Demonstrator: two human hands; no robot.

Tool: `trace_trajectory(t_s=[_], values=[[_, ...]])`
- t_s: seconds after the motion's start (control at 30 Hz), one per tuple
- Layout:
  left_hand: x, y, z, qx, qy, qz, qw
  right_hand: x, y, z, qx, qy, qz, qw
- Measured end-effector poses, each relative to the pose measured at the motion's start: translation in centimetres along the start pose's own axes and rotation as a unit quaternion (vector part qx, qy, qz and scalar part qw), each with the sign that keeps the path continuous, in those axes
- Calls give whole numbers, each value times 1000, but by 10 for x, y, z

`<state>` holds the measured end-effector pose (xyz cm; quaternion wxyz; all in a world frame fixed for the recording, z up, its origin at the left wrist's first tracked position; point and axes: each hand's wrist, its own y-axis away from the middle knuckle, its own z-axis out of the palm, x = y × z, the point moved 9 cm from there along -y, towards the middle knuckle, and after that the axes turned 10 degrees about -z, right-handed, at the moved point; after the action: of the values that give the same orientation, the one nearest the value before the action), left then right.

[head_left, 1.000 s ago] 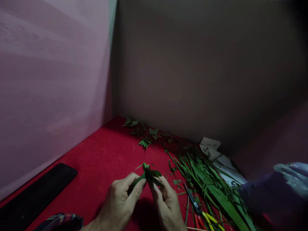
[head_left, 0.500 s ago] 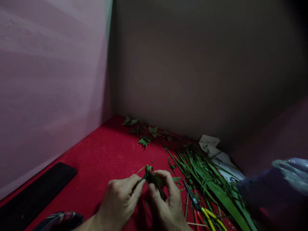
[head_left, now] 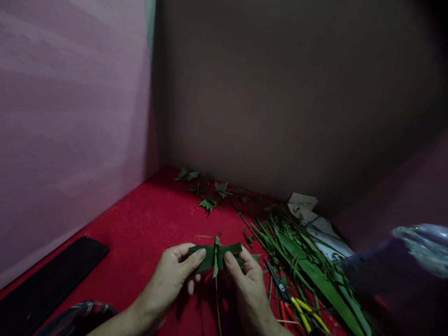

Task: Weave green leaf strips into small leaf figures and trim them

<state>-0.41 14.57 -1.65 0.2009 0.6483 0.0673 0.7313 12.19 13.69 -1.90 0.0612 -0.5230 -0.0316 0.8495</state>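
A folded green leaf piece [head_left: 215, 255] with two flat wings and a thin stem hanging down is held over the red cloth [head_left: 147, 233]. My left hand [head_left: 171, 280] pinches its left wing with thumb on top. My right hand [head_left: 247, 280] pinches its right wing the same way. Both hands are closed on the leaf piece, close together, near the front of the cloth.
A pile of long green leaf strips [head_left: 301, 252] lies right of my hands, with scissors [head_left: 278, 282] and red and yellow sticks [head_left: 301, 317] beside it. Several finished leaf shapes [head_left: 210, 193] lie by the back wall. White papers [head_left: 308, 210] sit behind the strips. A black flat object [head_left: 52, 275] lies at left.
The leaf piece was bunched and upright between my fingers; now it is spread flat into two wings, and my hands have drawn slightly apart and lowered.
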Motion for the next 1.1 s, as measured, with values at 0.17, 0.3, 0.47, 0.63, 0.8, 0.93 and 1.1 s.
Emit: trace_trajectory(t_s=[0.17, 0.3, 0.47, 0.63, 0.8, 0.93, 1.1], values=[[-11, -4, 1, -19, 84, -42, 995, 12, -3, -3, -6, -24, 24, 999], [-12, -3, 7, -48, 147, -55, 986, 26, -6, -10, 0, -12, 48, 999], [-13, -4, 12, -76, 192, -70, 976, 28, -4, -10, -5, -5, 64, 998], [-17, -6, 9, -71, 212, -77, 972, 25, -3, -7, -8, -3, 62, 998], [-16, -5, 10, -75, 228, -71, 968, 25, -2, -6, -16, -7, 59, 998], [-15, -4, 11, -74, 243, -71, 965, 28, -2, -8, -12, -9, 55, 998], [-13, -3, 13, -79, 249, -62, 963, 27, -4, -6, -23, -6, 27, 999]])
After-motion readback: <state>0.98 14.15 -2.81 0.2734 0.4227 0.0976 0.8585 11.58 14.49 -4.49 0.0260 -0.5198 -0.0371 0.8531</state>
